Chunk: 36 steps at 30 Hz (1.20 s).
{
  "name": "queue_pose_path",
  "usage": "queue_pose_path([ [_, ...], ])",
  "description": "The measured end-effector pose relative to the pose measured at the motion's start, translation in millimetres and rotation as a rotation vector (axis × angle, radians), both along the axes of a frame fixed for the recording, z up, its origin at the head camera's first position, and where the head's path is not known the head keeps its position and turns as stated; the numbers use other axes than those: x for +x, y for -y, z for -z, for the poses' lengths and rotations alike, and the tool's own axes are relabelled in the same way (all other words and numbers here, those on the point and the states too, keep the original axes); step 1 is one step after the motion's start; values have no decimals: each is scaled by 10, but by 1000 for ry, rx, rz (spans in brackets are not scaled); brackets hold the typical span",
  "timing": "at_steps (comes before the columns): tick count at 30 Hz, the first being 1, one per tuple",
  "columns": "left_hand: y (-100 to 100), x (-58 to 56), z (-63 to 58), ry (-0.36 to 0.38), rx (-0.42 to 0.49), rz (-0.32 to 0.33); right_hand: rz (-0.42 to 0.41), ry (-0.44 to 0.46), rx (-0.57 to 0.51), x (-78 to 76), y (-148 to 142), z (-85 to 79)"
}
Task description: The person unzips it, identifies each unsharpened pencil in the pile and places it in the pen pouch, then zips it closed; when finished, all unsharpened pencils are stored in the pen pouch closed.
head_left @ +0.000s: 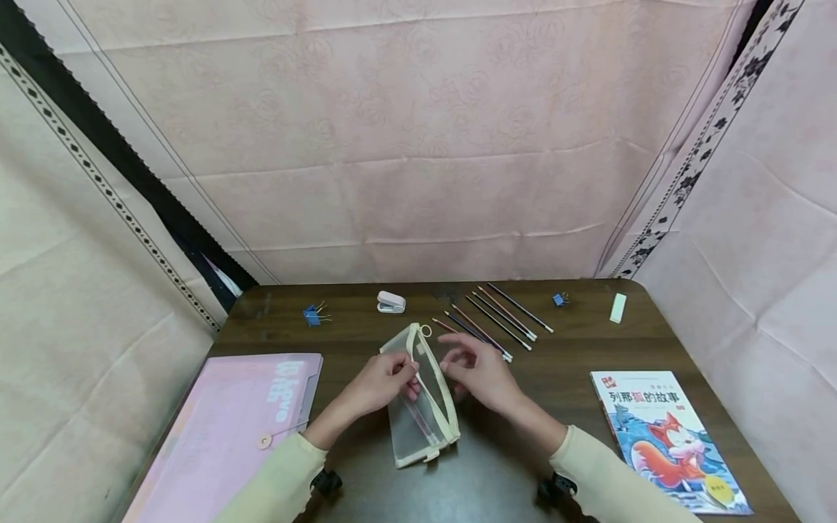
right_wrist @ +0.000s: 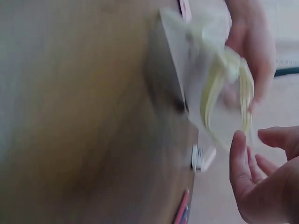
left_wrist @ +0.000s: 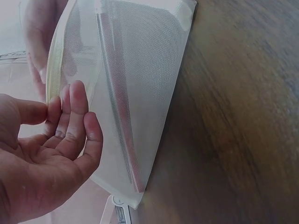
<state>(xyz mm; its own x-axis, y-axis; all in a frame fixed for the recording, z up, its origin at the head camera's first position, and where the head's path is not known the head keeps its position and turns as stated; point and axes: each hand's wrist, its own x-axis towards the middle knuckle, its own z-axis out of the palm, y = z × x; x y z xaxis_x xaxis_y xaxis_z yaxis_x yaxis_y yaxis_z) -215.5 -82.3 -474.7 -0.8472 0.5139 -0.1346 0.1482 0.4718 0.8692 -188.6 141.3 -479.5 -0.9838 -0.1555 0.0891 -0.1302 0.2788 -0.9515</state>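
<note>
A cream-edged mesh pencil pouch [head_left: 404, 436] stands tilted at the middle of the table, its zip undone and its mouth gaping. My left hand [head_left: 382, 381] pinches the zip edge on the pouch's left side between thumb and forefinger; the other fingers are loosely bent against the mesh in the left wrist view. Through that mesh a reddish pencil [left_wrist: 122, 102] shows lying lengthwise inside, beside a greyish strip. Just off the right edge of the mouth is my right hand [head_left: 484, 374], thumb and fingers parted and nothing between them in the right wrist view [right_wrist: 266, 179].
Several pencils [head_left: 520, 308] lie slanted behind the pouch. Along the back are a white stapler [head_left: 391, 302], a blue binder clip [head_left: 311, 315], another blue clip [head_left: 559, 299] and a pale green eraser [head_left: 617, 308]. A pink folder [head_left: 229, 421] lies left, a fox picture book [head_left: 673, 443] right.
</note>
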Motion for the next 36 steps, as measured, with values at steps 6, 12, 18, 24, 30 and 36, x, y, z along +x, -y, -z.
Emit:
queue_pose_path([
  [6, -2, 22, -5, -5, 4, -9, 117, -164, 35, -298, -322, 29],
  [12, 6, 21, -9, -7, -4, 0, 243, -245, 73, -590, -683, 155],
  [18, 15, 12, -16, -4, -11, 3, 303, -342, 200, -864, -914, 290],
  [24, 22, -4, -18, 5, -18, -3, 262, -375, 428, -1026, -1028, 383],
  [30, 19, -9, 1, 12, -21, 0, 220, -297, 732, -1059, -1054, 432],
  [36, 35, -16, 6, 20, -12, 3, 181, -252, 820, -1064, -999, 439],
])
